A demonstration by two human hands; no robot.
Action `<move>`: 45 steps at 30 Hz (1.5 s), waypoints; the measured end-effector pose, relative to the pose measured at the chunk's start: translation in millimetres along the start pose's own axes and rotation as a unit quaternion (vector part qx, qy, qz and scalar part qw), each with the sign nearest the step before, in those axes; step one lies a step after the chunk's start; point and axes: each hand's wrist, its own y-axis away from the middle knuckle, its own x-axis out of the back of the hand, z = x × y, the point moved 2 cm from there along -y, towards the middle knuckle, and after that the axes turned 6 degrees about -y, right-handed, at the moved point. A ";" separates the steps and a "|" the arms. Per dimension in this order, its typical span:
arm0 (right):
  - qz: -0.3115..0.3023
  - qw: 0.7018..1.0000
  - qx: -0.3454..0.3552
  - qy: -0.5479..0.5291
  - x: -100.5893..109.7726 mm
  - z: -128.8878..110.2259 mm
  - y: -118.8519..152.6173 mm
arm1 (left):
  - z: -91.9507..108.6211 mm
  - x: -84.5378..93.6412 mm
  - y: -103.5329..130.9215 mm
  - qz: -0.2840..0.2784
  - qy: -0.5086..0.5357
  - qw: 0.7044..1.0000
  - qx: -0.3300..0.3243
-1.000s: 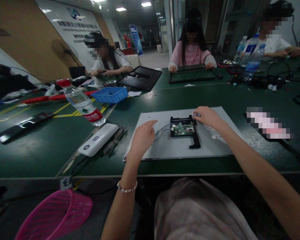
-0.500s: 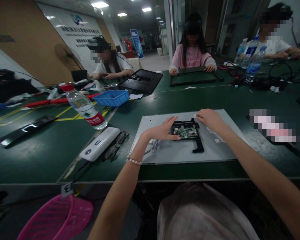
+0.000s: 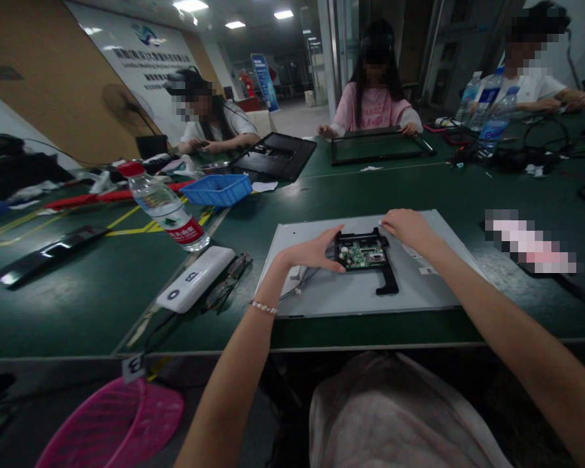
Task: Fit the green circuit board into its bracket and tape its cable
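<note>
A pale grey flat panel [image 3: 316, 296] lies on the green table in front of me. On it sits a black plastic bracket [image 3: 387, 281] holding a green circuit board [image 3: 363, 255]. At the bracket's left edge, my left hand [image 3: 309, 250] is spread, thumb and forefinger apart near its two left corners. Whether it presses on the bracket I cannot tell. My right hand [image 3: 412, 227] is closed in a pinch just beyond the bracket's upper right corner. A small white piece [image 3: 382, 223] shows at its fingertips. Thin cables [image 3: 299, 281] lie under and beside my left wrist.
Left of the panel are a white power bank [image 3: 195, 279], glasses [image 3: 228, 283], a tilted-looking water bottle [image 3: 168, 211] and a blue tray [image 3: 218, 190]. A phone-like pixelated object [image 3: 529, 244] lies right. Co-workers sit across the table, one with a black frame [image 3: 383, 160].
My left hand has drawn slightly left, from over the board's edge to the bracket's left side. My right hand stays pinched in place. A co-worker's hand has lifted off the black frame's left corner.
</note>
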 end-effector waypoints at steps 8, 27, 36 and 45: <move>0.064 0.995 -0.015 -0.075 17.1 -6.5 -1.1 | -4.6 -1.6 -0.9 -0.011 0.013 1.000 -0.004; -0.014 0.986 0.052 -0.161 4.9 -72.1 -25.4 | -9.0 -5.6 -2.6 -0.003 0.014 1.000 -0.010; 0.048 0.994 0.023 -0.095 13.9 -73.2 -23.1 | -7.6 -4.9 -3.9 -0.004 0.024 1.000 -0.005; -0.006 0.993 0.054 -0.109 6.5 -79.2 -21.6 | -6.5 -3.6 -3.2 -0.015 0.004 1.000 0.013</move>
